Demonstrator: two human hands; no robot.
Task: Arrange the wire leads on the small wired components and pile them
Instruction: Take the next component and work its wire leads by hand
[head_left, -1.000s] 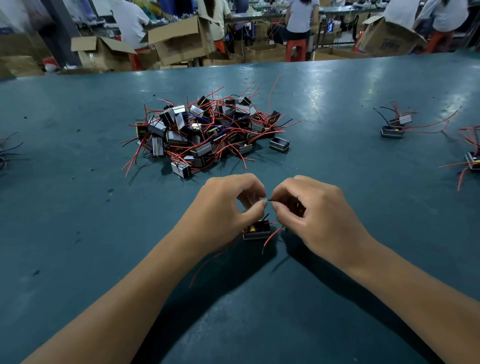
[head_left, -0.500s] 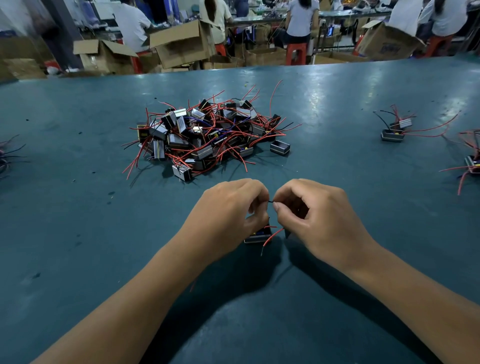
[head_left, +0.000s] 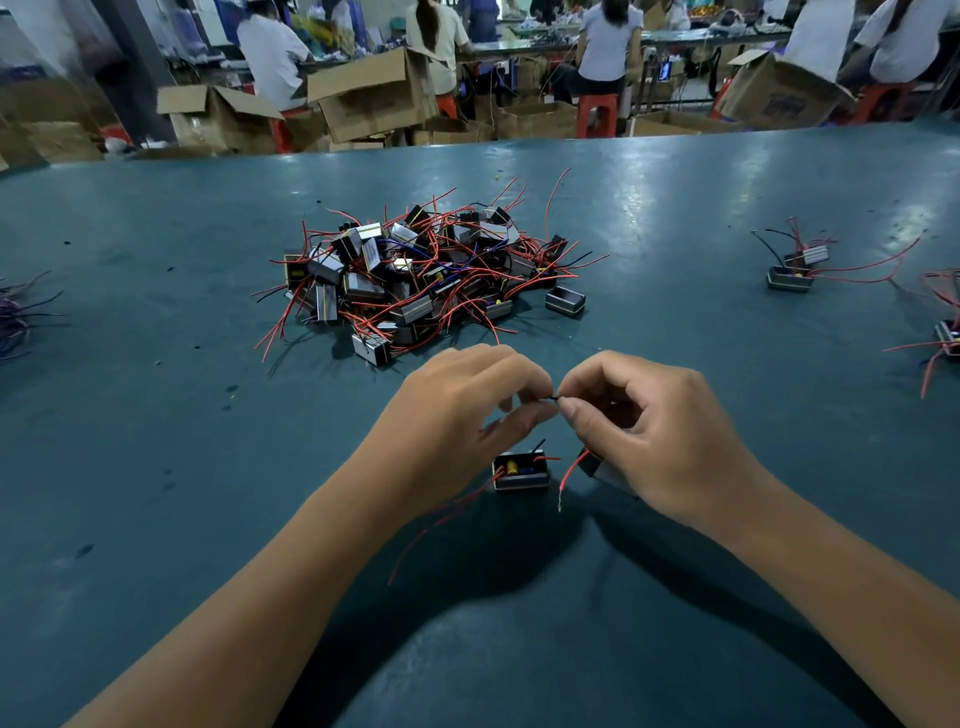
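My left hand (head_left: 462, 415) and my right hand (head_left: 660, 431) meet fingertip to fingertip over the green table (head_left: 156, 467), both pinching a thin black wire lead (head_left: 555, 398). Below them a small boxy wired component (head_left: 521, 470) with yellow and blue parts sits on the table, red leads trailing left under my left wrist. A second component (head_left: 597, 467) shows partly under my right palm, a red lead (head_left: 569, 475) hanging from it. A big heap of wired components (head_left: 421, 275) with red, black and blue leads lies beyond my hands.
One loose component (head_left: 565, 300) lies at the heap's right edge. Two components with long red leads (head_left: 795, 270) lie at the right, more at the far right edge (head_left: 948, 332). Dark wires (head_left: 15, 317) poke in at the left edge. People and cardboard boxes stand beyond the table.
My hands have lifted slightly and parted from the component, which now shows fully on the table. A second component has come into sight under my right palm. Both hands still pinch the black lead.
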